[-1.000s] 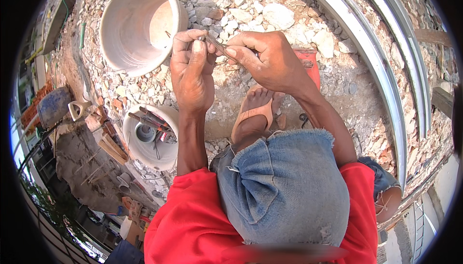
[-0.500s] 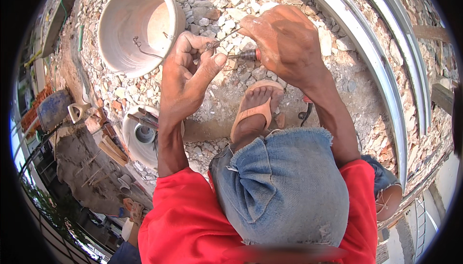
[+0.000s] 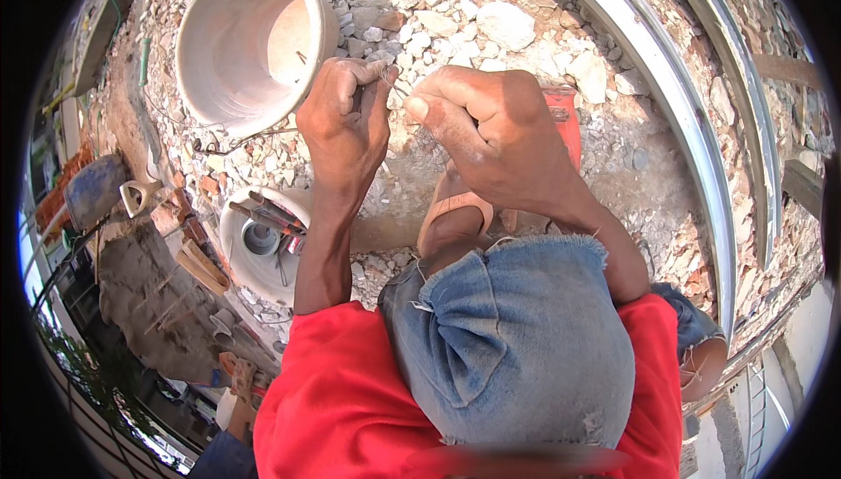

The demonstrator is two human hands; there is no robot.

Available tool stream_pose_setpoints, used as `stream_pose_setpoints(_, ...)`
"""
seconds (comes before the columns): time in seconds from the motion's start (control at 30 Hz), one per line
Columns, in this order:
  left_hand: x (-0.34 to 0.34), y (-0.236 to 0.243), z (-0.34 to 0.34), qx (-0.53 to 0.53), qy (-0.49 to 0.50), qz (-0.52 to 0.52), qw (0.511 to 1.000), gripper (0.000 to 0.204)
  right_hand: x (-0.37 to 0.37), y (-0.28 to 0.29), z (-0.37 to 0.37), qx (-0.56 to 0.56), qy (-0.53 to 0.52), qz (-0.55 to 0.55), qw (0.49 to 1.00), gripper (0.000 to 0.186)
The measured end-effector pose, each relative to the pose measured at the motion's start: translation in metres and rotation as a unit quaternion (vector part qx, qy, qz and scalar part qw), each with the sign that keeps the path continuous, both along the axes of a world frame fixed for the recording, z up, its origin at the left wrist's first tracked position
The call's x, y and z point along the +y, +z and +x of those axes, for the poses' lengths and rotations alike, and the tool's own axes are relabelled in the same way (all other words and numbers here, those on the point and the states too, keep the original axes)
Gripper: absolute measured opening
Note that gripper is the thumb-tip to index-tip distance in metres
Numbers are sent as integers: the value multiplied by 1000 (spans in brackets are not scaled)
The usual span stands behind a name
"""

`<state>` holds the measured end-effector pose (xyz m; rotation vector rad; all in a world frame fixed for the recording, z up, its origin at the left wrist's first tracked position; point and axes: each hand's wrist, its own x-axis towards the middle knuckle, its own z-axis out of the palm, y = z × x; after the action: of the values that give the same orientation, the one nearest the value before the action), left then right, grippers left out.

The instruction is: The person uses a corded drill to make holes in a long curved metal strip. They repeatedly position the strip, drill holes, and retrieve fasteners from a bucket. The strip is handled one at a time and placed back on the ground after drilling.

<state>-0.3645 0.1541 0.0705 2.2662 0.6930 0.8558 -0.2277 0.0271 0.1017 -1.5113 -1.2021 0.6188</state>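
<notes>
Wire bridges left hand and right hand, over rubble; left nearly closed, fingertips pinching it; right curled, thumb and forefinger likewise; big bucket beside left hand; small bucket, holding tools, nearby.

Wire between left hand and right hand, rubble beneath, bucket left, tools in nearer bucket, rail right

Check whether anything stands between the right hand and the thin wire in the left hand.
Nothing visible does: the right hand is close beside the thin wire in the left hand. The stones lie on the ground below, out of the way.
</notes>
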Motion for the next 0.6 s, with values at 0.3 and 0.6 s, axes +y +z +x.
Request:
stream_pose_setpoints(0.3, 4, 32, -28, -3, -45, -327, 944, 15, -2, -38, 41, 419, -22, -182, 889, 37)
stream_pose_setpoints(0.6, 4, 9, -30, -95, -22, -425, 900, 15, -14, -48, 26, 505, 22, -159, 848, 31)
